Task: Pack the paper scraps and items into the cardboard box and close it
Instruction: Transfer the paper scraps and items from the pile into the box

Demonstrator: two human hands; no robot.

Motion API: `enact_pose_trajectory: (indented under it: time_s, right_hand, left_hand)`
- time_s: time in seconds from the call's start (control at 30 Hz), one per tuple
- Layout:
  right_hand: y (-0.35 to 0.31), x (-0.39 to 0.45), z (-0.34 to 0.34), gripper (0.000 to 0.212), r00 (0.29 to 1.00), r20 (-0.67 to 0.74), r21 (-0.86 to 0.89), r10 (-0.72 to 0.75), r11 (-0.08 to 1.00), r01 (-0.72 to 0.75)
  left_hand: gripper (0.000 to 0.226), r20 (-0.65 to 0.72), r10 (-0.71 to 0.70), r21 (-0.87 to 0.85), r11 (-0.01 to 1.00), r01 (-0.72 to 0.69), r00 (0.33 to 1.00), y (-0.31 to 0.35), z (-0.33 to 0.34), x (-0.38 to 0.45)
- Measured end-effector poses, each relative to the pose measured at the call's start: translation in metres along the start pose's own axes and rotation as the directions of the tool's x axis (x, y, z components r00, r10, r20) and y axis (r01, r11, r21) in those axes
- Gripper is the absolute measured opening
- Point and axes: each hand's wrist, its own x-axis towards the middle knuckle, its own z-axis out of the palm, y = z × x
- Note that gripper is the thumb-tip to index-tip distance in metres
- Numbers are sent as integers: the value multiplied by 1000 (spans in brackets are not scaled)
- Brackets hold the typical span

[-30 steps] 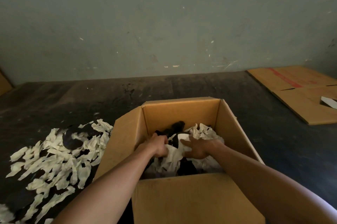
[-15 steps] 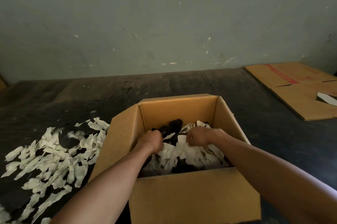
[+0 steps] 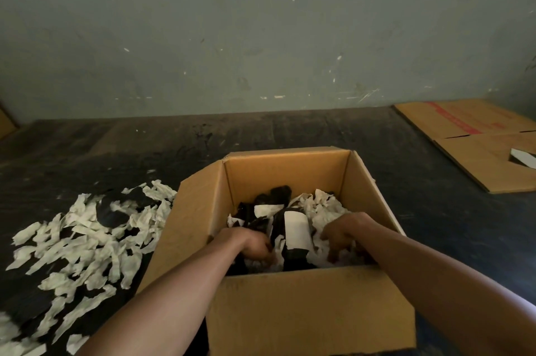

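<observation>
An open cardboard box [image 3: 307, 309] stands on the dark floor with its flaps upright. Inside lie crumpled white paper scraps [image 3: 322, 205], dark items [image 3: 272, 196] and a dark bottle-like item with a white label [image 3: 295, 229]. Both my hands are down in the box near its front wall. My left hand [image 3: 252, 244] has its fingers curled into the scraps left of the labelled item, with the fingertips hidden. My right hand [image 3: 342, 235] presses on the scraps to its right, fingers spread downward. A pile of loose white paper scraps [image 3: 84, 242] lies on the floor left of the box.
A flattened cardboard sheet [image 3: 478, 149] with red print lies on the floor at the right, a small white piece [image 3: 523, 157] on it. A grey-green wall [image 3: 261, 36] stands behind. A cardboard edge [image 3: 5, 123] shows at far left.
Both hands have moved apart and nearer to the box's front wall, lower into the scraps. The labelled dark item now shows between them.
</observation>
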Motion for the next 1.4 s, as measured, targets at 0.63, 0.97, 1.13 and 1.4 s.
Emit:
enact_pose_trajectory:
  time_s: [0.63,0.97,1.13,1.4]
  right_hand:
    - [26,37,-23,67,923,-373,362,94,931,52]
    - [25,23,-21,38,895,-445,420,-14,880,222]
    - [18,10,-22,58,872,-479,530,99,824,197]
    - [-38,-10,-30,59,807,-583,474,100,848,237]
  left_hand:
    - [55,-250,-199,-230,963,141,948,-8,-16,0]
    - [49,-232,-76,-208,978,27,970,-4,-29,-11]
    - [37,-342,-108,-288,958,5,934,-10,-48,-24]
    - [41,-650,7,-218,956,-195,760,-18,-44,-71]
